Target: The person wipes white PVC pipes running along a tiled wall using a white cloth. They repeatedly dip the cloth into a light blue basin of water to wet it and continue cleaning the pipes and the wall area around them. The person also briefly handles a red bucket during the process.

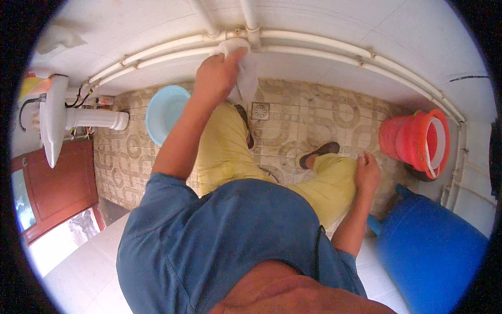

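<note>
My left hand [219, 76] reaches forward and grips a crumpled white cloth [248, 74]. The top of the cloth lies against the lower of two white pipes [176, 52] along the wall, close to a pipe junction, and its loose end hangs toward the floor. My right hand [368, 172] is at my right knee in yellow trousers [333, 192]. Its fingers are loosely curled, and I see no object in them, though the palm side is hidden. Below the cloth, a square floor drain [260, 111] is set in the patterned tiles [282, 137].
A light blue basin [166, 114] stands left of my left forearm. Farther left is a white pedestal sink [98, 118] near a reddish-brown door [60, 180]. To the right are stacked red buckets [408, 141] and a large blue container [431, 251]. Vertical pipes [251, 19] climb the wall.
</note>
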`<move>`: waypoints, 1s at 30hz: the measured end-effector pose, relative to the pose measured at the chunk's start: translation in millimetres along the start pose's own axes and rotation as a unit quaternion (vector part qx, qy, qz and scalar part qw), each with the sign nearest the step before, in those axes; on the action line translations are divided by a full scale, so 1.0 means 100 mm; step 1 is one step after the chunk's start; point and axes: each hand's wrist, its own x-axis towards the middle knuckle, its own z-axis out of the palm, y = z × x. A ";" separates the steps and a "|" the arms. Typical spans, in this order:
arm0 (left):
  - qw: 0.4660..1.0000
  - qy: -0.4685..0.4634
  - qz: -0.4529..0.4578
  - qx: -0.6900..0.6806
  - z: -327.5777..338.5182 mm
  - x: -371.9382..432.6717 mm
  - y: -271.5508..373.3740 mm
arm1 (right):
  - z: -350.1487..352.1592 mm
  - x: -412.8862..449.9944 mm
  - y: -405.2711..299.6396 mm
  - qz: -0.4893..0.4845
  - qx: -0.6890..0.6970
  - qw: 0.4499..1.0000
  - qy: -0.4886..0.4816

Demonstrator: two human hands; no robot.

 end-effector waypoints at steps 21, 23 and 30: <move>0.913 0.121 -0.057 -0.386 0.63 0.44 -0.02 | -0.02 -0.05 0.02 0.041 0.015 0.999 -0.025; 0.924 0.104 -0.060 -0.364 0.60 0.47 -0.02 | 0.03 -0.05 0.08 0.041 0.018 0.999 -0.028; 0.954 0.026 -0.101 -0.281 0.60 0.40 0.04 | -0.07 -0.02 -0.10 0.038 -0.014 0.999 -0.034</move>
